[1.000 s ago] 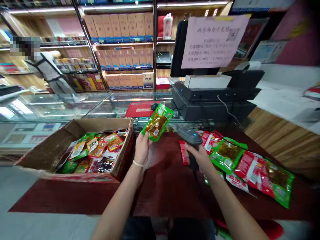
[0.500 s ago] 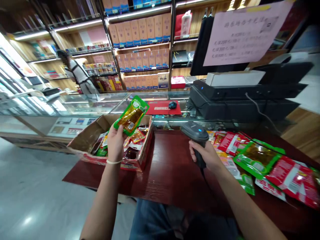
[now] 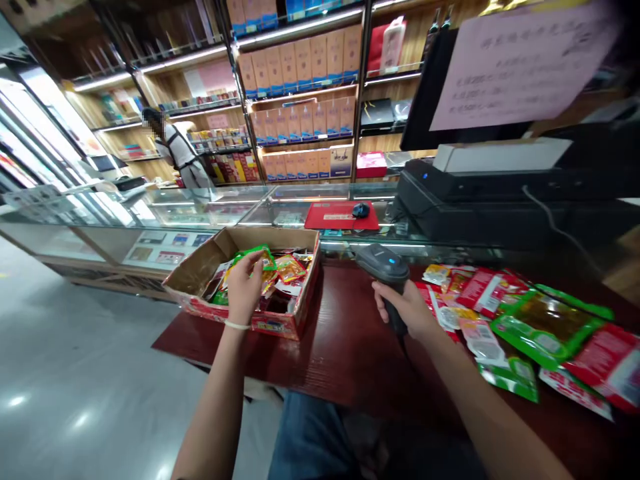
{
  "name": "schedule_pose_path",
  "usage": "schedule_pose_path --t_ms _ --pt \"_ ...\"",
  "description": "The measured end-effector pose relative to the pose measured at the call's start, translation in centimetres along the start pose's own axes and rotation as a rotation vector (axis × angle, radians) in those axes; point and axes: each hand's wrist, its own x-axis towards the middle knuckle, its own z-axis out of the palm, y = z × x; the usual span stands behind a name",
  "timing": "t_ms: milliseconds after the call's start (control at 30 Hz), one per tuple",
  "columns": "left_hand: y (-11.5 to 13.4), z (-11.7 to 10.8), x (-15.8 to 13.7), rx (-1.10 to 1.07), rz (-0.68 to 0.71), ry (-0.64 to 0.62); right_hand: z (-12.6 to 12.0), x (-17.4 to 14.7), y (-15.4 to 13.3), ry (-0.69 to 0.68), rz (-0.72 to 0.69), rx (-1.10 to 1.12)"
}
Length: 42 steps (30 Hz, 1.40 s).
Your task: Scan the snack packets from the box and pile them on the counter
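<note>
Packets [image 3: 290, 269] lay in the cardboard box [image 3: 275, 327] beneath the left hand [image 3: 244, 290], which was released and gripped nothing visible, while more packets [image 3: 550, 323] lay outside it on the counter [image 3: 335, 327], beside the right hand [image 3: 406, 308] grasping a scanner [image 3: 383, 263].

Open tabletop [image 3: 333, 317] lies between carton [image 3: 273, 325] and scanner [image 3: 383, 264]; packets [image 3: 553, 323] crowd the right side

Pale wristband [image 3: 237, 326]; blue jeans [image 3: 309, 433]
</note>
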Motion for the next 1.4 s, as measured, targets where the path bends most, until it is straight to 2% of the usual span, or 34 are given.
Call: schedule_pose_path --t_ms 167,300,433,633,733,867,967,1067,1133,1267,1333,1400 --pt "5.1 2.5 -1.4 -0.142 0.065 -0.062 -2.6 -1.5 -0.3 0.088 0.001 -0.025" --pt "9.6 6.4 -3.2 -0.221 0.16 -0.183 -5.7 -3.4 -0.4 0.187 0.005 -0.059" --pt "12.7 12.4 -5.4 -0.397 0.19 -0.372 -9.4 -6.1 -0.5 0.317 -0.014 -0.085" --pt "15.2 22.6 -9.9 -0.587 0.136 -0.68 -14.4 -10.2 -1.3 0.525 0.031 -0.057" --pt "16.1 26.9 -12.1 -0.559 0.151 -0.795 -16.4 -11.7 -1.6 0.579 0.031 -0.056" --pt "17.0 30.9 -14.7 -0.323 0.289 -1.007 -18.3 -12.9 -1.7 0.598 0.012 -0.075" --pt "17.3 32.5 -16.3 -0.07 0.398 -1.089 -18.9 -13.1 -1.5 0.601 0.005 -0.082" --pt "17.5 33.1 -17.4 0.084 0.458 -1.069 -19.0 -12.9 -1.4 0.602 0.008 -0.086" --pt "17.5 33.2 -17.5 0.093 0.451 -1.051 -18.7 -12.5 -1.5 0.601 0.011 -0.078" --pt "16.6 32.6 -16.0 -0.172 0.312 -1.02 -17.8 -11.4 -1.7 0.592 0.019 -0.044" --pt "15.4 31.8 -14.4 -0.38 0.147 -0.958 -17.4 -10.6 -1.7 0.578 0.024 -0.025" --pt "13.6 30.8 -12.5 -0.62 -0.09 -0.857 -16.8 -9.6 -1.6 0.554 0.029 -0.007"
